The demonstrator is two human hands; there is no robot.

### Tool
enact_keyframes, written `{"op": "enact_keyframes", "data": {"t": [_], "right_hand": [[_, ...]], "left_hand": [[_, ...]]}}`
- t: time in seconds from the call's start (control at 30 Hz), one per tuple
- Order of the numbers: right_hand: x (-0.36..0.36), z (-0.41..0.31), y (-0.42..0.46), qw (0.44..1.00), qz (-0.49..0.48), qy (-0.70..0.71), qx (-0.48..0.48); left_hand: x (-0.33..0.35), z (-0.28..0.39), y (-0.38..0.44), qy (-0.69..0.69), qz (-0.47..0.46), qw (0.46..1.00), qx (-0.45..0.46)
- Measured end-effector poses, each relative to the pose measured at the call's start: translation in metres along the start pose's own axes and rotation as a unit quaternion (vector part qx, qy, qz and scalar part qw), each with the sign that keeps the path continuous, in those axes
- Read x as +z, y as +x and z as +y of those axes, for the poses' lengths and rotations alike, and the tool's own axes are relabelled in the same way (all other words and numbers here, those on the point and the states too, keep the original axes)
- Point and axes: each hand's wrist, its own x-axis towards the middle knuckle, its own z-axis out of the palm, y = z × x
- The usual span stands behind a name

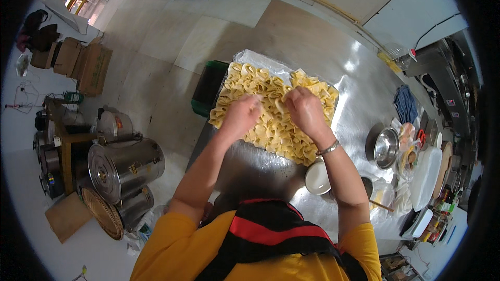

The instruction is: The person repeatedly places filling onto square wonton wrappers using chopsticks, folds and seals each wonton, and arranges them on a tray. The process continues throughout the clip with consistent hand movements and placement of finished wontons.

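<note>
A tray lined with clear plastic film lies before me, packed with folded yellow dough pieces that look like wontons. Over its left part is my left hand, fingers curled and thumb side turned inward. My right hand hovers above the right part, its fingers bent down towards the dough. Whether either hand pinches a piece is too blurred and covered to tell. At the upper edge of the tray, a strip of the film shows bare. A white bowl stands by my right forearm, partly hidden by it.
The tray rests on a stainless steel table. A green crate is beyond its left edge. To the right are a metal bowl, a blue cloth, red-handled scissors and a white foam box. Large steel pots stand at left.
</note>
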Motion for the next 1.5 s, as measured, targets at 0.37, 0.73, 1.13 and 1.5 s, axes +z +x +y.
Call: {"op": "enact_keyframes", "data": {"t": [0.37,0.73,1.13,1.5], "right_hand": [[0.108,0.037,0.133,0.983,0.016,0.045,0.175],[0.161,0.022,0.151,0.994,-0.004,-0.015,0.107],[0.082,0.003,0.087,0.974,0.090,0.163,0.131],[-0.066,-0.046,-0.236,0.893,-0.192,0.308,0.265]], "left_hand": [[-0.034,-0.087,0.119,0.276,0.012,0.961,0.016],[-0.033,-0.116,0.094,0.205,0.178,0.955,0.119],[-0.026,-0.125,0.100,0.292,0.105,0.949,0.061],[-0.056,-0.103,0.047,0.208,0.109,0.965,0.118]]}}
